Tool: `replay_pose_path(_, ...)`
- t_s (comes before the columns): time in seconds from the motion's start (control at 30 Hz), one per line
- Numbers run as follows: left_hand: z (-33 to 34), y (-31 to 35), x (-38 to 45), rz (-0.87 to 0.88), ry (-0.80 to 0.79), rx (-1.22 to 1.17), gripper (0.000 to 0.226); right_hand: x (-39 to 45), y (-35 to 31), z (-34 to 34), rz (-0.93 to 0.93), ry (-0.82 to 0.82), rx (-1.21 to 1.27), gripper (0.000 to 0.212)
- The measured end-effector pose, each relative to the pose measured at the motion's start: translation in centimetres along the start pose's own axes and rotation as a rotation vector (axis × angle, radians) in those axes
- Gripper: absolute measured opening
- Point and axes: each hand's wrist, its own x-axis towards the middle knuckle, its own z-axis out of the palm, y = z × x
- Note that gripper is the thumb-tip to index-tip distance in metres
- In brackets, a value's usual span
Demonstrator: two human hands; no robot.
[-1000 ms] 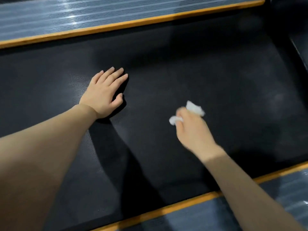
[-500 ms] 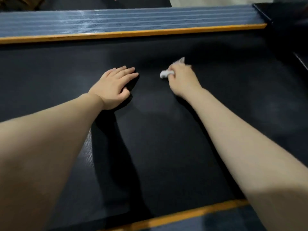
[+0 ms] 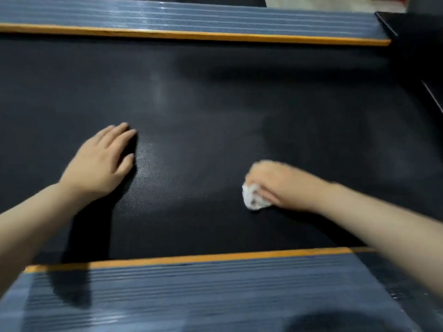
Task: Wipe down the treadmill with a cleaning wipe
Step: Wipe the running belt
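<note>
Two hands are working on the treadmill belt [image 3: 215, 97], and we are taking the belt as our landmark. Our left hand [image 3: 98, 166] is lying flat on the belt's left part, fingers straight and gripping nothing, seemingly bracing us. Our right hand [image 3: 275, 183] is pressing the crumpled white cleaning wipe [image 3: 253, 198] against the belt right of centre, fingers clenched around the wipe, which is peeking out at the thumb side. What has just changed: half a second ago the wipe was up near the belt's far orange edge strip [image 3: 191, 34], close beside the left hand; now we are holding it much nearer the belt's near orange edge strip [image 3: 191, 258], well apart from the left hand. We are reading this as one stroke being pulled across the belt's width, so the middle band is getting covered. Faint pale smears are showing on the belt beyond the wipe, though motion blur is making them uncertain. The ribbed side rails [image 3: 167, 295] flanking the belt are probably remaining to do.
</note>
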Motion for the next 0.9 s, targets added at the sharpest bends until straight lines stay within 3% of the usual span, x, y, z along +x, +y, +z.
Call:
replay_pose_path(0.07,0.2,-1.8,-2.8,-0.173,-0.017,0.012,0.074,5.6,3.5,-2.3,0.147,0.079,-0.171,0.018)
replay_pose_path(0.13,0.6,-1.9,-3.9,-0.303,-0.051,-0.010,0.076,10.7,8.5,-4.4,0.416,0.273,-0.215,0.021)
replay_pose_path(0.2,0.7,-1.4,-4.2,-0.292,-0.023,-0.031,0.074,13.9,13.0,-5.3,0.691,0.474,-0.149,0.023)
replay_pose_path(0.27,0.1,-1.1,-4.0,-0.144,-0.012,-0.038,0.069,15.3,14.7,-4.7,0.825,0.614,-0.014,0.025)
replay_pose_path(0.33,-0.2,-1.2,-3.9,0.063,-0.053,-0.036,0.064,14.9,13.8,-3.6,0.741,0.683,0.061,0.024)
replay_pose_path(0.47,-0.2,-1.3,-3.5,0.198,-0.097,-0.022,0.061,8.5,9.2,-0.6,0.402,0.587,0.128,0.032)
replay_pose_path(0.57,-0.3,-1.5,-2.1,0.472,-0.166,0.027,0.062,3.8,5.2,1.7,0.291,0.546,0.141,0.032)
replay_pose_path(0.73,-0.3,-1.5,-0.9,0.629,-0.205,0.048,0.062,-2.2,-1.4,4.3,0.002,0.227,0.219,0.008)
replay_pose_path(0.83,-0.5,-1.0,-0.3,0.760,-0.225,0.082,0.064,-3.5,-2.2,3.7,-0.194,0.026,0.181,0.009)
replay_pose_path(0.9,-0.4,-0.7,0.7,0.805,-0.257,0.077,0.066,-0.8,-0.6,2.6,-0.345,0.014,0.049,0.014)
